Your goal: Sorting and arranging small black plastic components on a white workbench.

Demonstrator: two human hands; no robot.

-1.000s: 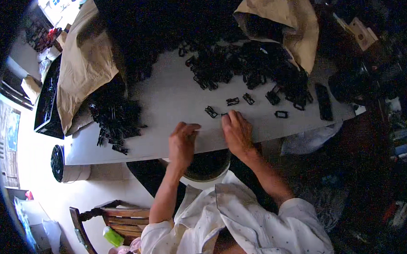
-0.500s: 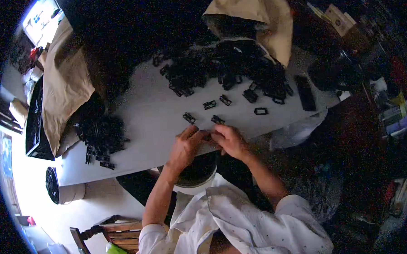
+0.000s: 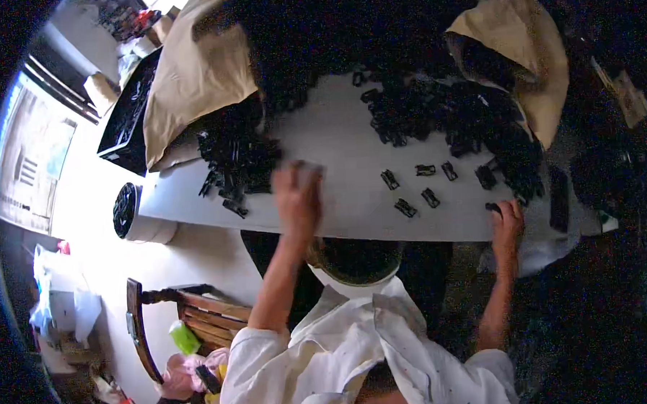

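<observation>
The hands have parted since a moment ago. Left hand point(image 3: 298, 196), blurred, grip unclear, reaches toward the left clip pile point(image 3: 236, 159); right hand point(image 3: 508, 219) rests fingers-down on the desk point(image 3: 335, 140) edge beside loose clips point(image 3: 417, 191), suggesting sorting.

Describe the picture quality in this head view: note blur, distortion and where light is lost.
Head view: the left hand is smeared by motion blur, while the right hand at the white table edge looks sharper; fisheye bends the table edge; the black parts pile loses detail in shadow, the frame corners are dark, and the floor at left is washed out.
</observation>
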